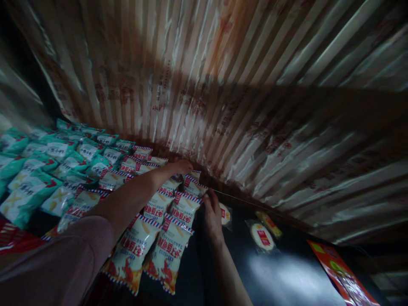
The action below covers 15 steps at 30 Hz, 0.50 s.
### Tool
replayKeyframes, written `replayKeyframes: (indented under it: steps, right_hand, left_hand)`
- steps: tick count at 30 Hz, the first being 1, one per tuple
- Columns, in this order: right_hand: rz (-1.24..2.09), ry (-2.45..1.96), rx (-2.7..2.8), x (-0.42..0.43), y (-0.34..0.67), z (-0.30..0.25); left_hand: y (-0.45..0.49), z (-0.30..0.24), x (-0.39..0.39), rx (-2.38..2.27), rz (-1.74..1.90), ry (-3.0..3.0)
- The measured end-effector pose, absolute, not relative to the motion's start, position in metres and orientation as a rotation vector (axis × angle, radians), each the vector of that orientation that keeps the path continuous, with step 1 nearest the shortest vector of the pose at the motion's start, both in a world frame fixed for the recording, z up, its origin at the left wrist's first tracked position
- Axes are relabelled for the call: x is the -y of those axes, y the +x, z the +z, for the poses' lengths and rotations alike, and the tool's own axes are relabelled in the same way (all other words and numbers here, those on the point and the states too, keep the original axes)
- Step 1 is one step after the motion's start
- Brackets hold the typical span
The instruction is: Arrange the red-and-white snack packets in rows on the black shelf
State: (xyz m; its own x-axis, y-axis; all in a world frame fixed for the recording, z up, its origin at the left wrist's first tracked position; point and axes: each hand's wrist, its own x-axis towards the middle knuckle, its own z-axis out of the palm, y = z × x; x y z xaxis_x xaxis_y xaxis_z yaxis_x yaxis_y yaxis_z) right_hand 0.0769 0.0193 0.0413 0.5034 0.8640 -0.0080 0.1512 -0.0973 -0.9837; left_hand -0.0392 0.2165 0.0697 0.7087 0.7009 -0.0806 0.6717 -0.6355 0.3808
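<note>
Two white bags [167,255] with striped ends lie nearest, in front of the left hand [183,166] and the right hand [213,214]. An orange bag [342,272] lies far to the right of both, on the black counter [264,276]. The right hand is just beside the rows of white bags, fingers by a bag's edge; I cannot tell if it grips. Right of it are two round packets [262,238] and a yellow packet [270,224]. Farther back, apart from it, the left hand bends over more white bags; its grip I cannot tell. Blue-green bags [60,148] lie to its left. Behind stands a ridged wall [204,102].
</note>
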Motion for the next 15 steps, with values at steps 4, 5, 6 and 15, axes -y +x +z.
replayKeyframes:
  steps: [4, 5, 6, 15]
  right_hand:
    - [0.748, -1.577, 0.894, -0.021, 0.075, 0.036]
    - [0.763, -1.581, 0.873, -0.022, 0.074, 0.034]
    - [0.782, -1.582, 0.856, -0.023, 0.073, 0.032]
    - [0.960, -1.409, 0.915, -0.021, 0.060, 0.021]
  left_hand:
    - [-0.041, 0.072, -0.213, -1.092, 0.083, 2.497]
    - [-0.041, 0.073, -0.212, -1.096, 0.083, 2.491]
    - [-0.042, 0.074, -0.212, -1.103, 0.084, 2.485]
    - [-0.085, 0.082, -0.207, -1.173, 0.036, 2.510]
